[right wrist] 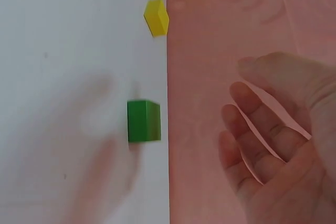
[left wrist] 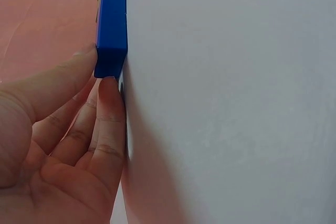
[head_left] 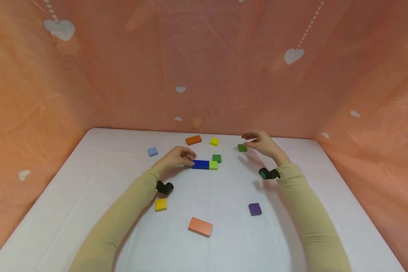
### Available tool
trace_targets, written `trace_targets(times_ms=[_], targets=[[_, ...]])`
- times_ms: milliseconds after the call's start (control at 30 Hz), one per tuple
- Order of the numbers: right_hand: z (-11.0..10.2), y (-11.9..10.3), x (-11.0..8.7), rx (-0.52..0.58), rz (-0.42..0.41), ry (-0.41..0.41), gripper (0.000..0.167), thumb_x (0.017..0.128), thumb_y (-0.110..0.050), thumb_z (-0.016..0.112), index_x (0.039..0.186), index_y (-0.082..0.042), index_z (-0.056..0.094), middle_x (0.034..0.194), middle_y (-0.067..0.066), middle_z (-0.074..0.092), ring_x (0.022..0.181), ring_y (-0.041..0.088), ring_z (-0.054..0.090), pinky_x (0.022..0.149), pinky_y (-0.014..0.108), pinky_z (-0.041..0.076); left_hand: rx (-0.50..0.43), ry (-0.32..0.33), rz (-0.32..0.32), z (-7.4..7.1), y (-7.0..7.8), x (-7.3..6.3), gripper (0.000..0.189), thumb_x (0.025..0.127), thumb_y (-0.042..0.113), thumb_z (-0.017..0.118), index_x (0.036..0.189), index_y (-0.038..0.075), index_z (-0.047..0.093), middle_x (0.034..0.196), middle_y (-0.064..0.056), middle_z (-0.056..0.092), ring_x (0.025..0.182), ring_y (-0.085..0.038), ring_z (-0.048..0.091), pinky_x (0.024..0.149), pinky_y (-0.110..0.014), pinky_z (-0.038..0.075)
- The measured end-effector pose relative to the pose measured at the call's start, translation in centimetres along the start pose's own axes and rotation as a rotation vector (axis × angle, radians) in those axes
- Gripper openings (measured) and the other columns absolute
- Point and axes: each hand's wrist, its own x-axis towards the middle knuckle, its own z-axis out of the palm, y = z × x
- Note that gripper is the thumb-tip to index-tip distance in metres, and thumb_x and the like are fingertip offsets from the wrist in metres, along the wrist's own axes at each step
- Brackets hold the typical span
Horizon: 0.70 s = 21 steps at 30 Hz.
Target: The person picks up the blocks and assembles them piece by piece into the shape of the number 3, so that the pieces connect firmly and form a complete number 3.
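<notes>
My left hand [head_left: 176, 159] is at the left end of a dark blue block [head_left: 201, 164]. In the left wrist view the thumb and forefinger [left wrist: 111, 103] touch that end, and the block lies on the white table. A lime green block [head_left: 213, 165] sits against the blue block's right end, and a darker green block [head_left: 217, 158] stands just behind the lime one. My right hand [head_left: 263, 142] hovers at the back right, fingers loose and holding nothing. Beside its fingertips a green block [right wrist: 143, 121] rests on the table, apart from the hand in the right wrist view.
Toward the back are an orange block [head_left: 193, 140], a yellow block [head_left: 214, 141] and a light blue one [head_left: 152, 151]. Nearer lie a golden yellow block [head_left: 161, 204], a salmon block [head_left: 200, 227] and a purple block [head_left: 255, 209]. A peach curtain [head_left: 204, 75] surrounds the table.
</notes>
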Motion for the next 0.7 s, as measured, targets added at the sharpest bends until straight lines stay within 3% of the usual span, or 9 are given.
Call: trace_targets(times_ms=[133, 333, 700], targets=[[-0.6, 2.0, 0.1, 0.002, -0.017, 0.017, 0.035, 0.089, 0.004, 0.061, 0.123, 0.012, 0.055, 0.121, 0.032, 0.054, 0.115, 0.047, 0.049, 0.096, 0.052, 0.04, -0.002, -0.001, -0.005, 0.0, 0.1, 0.0, 0.034, 0.087, 0.006, 0.07, 0.119, -0.001, 0.061, 0.103, -0.009, 0.064, 0.093, -0.022, 0.058, 0.087, -0.029, 0.049], [-1.3, 1.0, -0.9, 0.014, 0.005, 0.024, 0.035, 0.089, 0.006, 0.06, 0.123, 0.013, 0.054, 0.121, 0.032, 0.054, 0.115, 0.047, 0.049, 0.097, 0.055, 0.038, -0.009, -0.003, -0.003, 0.0, 0.3, -0.2, 0.035, 0.087, 0.005, 0.07, 0.119, -0.002, 0.06, 0.104, -0.011, 0.064, 0.093, -0.022, 0.058, 0.087, -0.029, 0.049], [-1.5, 2.2, -1.4, 0.009, 0.037, 0.025, 0.034, 0.089, 0.005, 0.061, 0.121, 0.014, 0.054, 0.12, 0.034, 0.054, 0.114, 0.05, 0.048, 0.098, 0.058, 0.036, 0.005, 0.0, -0.008, 0.1, 0.0, -0.1, 0.033, 0.087, 0.005, 0.069, 0.119, -0.001, 0.06, 0.102, -0.01, 0.064, 0.092, -0.022, 0.059, 0.086, -0.028, 0.05]])
